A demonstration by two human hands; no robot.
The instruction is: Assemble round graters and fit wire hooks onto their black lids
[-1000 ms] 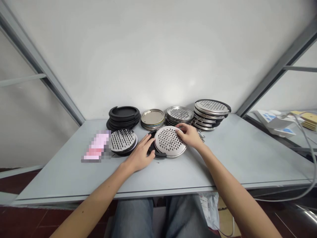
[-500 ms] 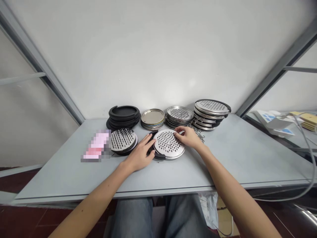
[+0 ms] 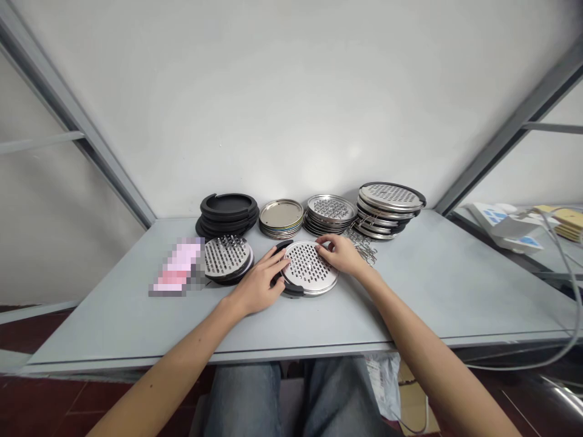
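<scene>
Perforated steel grater disc (image 3: 306, 267) seated on black plastic ring (image 3: 291, 290) near middle of tabletop (image 3: 432, 291); fingers of left hand (image 3: 257, 288) and right hand (image 3: 339, 255) curled over its rim, gripping. Two ringed grater stacks already made: one left (image 3: 225, 258), one back-right (image 3: 390, 197). Still separate along back edge: black rings (image 3: 226, 206), plain steel discs (image 3: 281, 217), perforated discs (image 3: 331, 207).

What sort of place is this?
Probably a small assembly workbench: a grey table holds sorted stacks of black rings, plain steel discs and perforated grater discs, plus a heap of wire clips.
</scene>
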